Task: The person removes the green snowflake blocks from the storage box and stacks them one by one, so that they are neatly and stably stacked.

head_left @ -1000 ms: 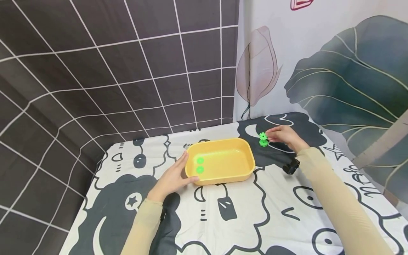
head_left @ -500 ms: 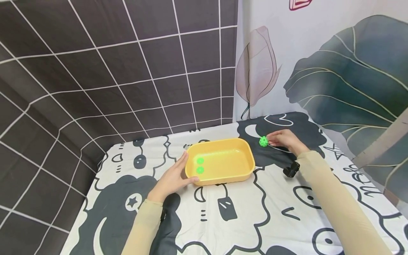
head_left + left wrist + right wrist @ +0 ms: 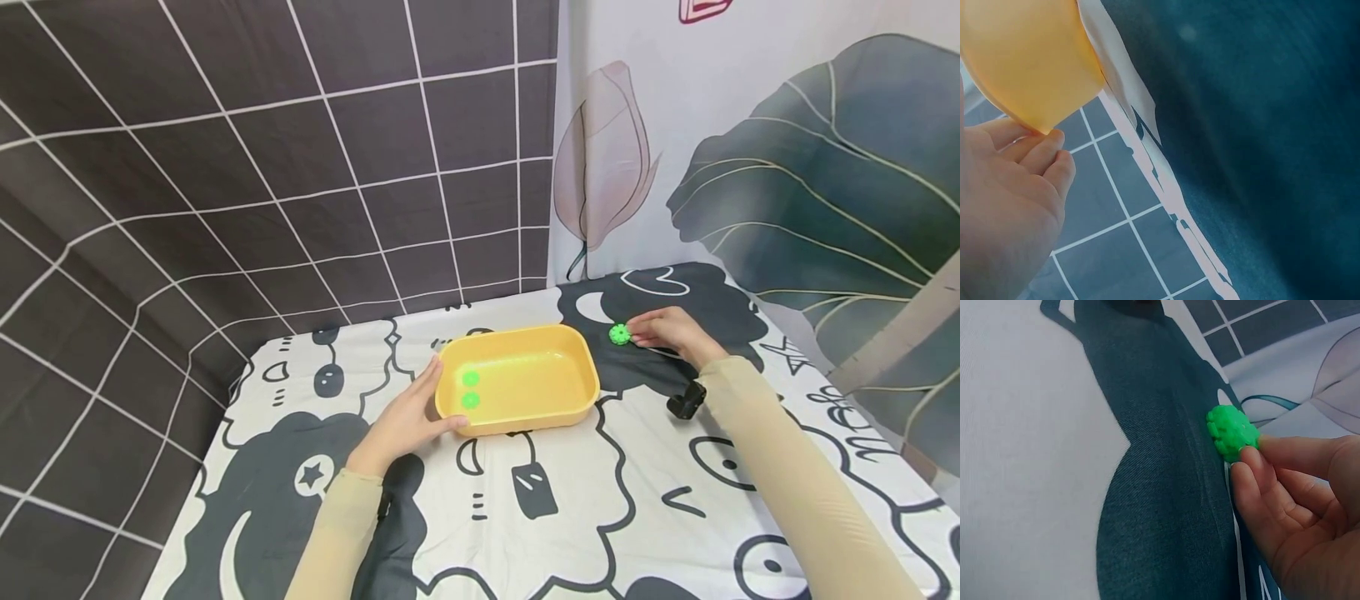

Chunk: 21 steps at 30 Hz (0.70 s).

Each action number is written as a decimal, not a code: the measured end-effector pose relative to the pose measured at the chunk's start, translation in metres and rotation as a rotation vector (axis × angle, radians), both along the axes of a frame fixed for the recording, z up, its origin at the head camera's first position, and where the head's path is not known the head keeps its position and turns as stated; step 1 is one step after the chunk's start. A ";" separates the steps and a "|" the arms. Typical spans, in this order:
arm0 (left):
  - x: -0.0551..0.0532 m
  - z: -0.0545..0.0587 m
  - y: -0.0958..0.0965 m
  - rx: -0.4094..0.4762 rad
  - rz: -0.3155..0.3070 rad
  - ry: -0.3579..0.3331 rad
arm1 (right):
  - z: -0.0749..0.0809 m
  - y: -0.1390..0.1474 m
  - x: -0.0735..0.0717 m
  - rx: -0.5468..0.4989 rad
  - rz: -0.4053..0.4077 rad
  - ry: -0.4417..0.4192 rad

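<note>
My left hand (image 3: pixel 405 423) grips the left end of a shallow yellow tray (image 3: pixel 536 387), thumb at its near side and fingers at the far side. The left wrist view shows fingertips against the tray's rim (image 3: pixel 1045 130). Inside the tray, two flat green toothed discs (image 3: pixel 470 379) lie one behind the other at the left. To the right of the tray, my right hand (image 3: pixel 670 329) pinches a green toothed disc (image 3: pixel 619 334) between thumb and fingers. In the right wrist view this green piece (image 3: pixel 1232 432) looks thick, like discs pressed together; their number is unclear.
A cloth (image 3: pixel 502 533) with black-and-white cartoon drawings covers the surface. Behind it hangs a dark gridded curtain (image 3: pixel 360 125); at right is a pale leaf-patterned one (image 3: pixel 825 167). A small black device (image 3: pixel 686 400) sits at the right wrist.
The upper green disc in my right hand came down onto the green disc below, and the two now appear as one piece. My left hand and the tray stayed still.
</note>
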<state>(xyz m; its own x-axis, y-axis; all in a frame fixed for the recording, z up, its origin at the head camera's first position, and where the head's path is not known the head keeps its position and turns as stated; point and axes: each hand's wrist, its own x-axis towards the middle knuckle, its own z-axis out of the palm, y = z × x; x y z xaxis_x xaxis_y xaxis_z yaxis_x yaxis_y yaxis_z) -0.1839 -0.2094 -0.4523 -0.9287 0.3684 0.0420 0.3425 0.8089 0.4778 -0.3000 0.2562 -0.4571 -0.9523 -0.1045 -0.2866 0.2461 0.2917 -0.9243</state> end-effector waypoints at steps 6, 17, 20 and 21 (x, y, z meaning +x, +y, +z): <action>0.000 0.000 0.001 0.001 0.003 -0.007 | -0.001 -0.001 0.001 0.027 0.006 0.014; 0.000 -0.001 0.000 -0.004 0.010 -0.015 | 0.001 -0.006 -0.001 0.114 -0.023 0.043; 0.000 -0.001 0.000 -0.004 0.006 -0.010 | 0.001 -0.007 -0.002 0.137 -0.031 0.045; 0.000 -0.001 0.000 -0.004 0.005 -0.007 | 0.001 -0.008 -0.002 0.143 -0.032 0.047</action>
<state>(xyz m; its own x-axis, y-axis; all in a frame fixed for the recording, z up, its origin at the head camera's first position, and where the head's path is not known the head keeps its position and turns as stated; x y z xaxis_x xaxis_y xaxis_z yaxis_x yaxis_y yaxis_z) -0.1841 -0.2098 -0.4529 -0.9308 0.3640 0.0339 0.3351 0.8126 0.4768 -0.3022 0.2486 -0.4560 -0.9672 -0.0357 -0.2517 0.2149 0.4139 -0.8846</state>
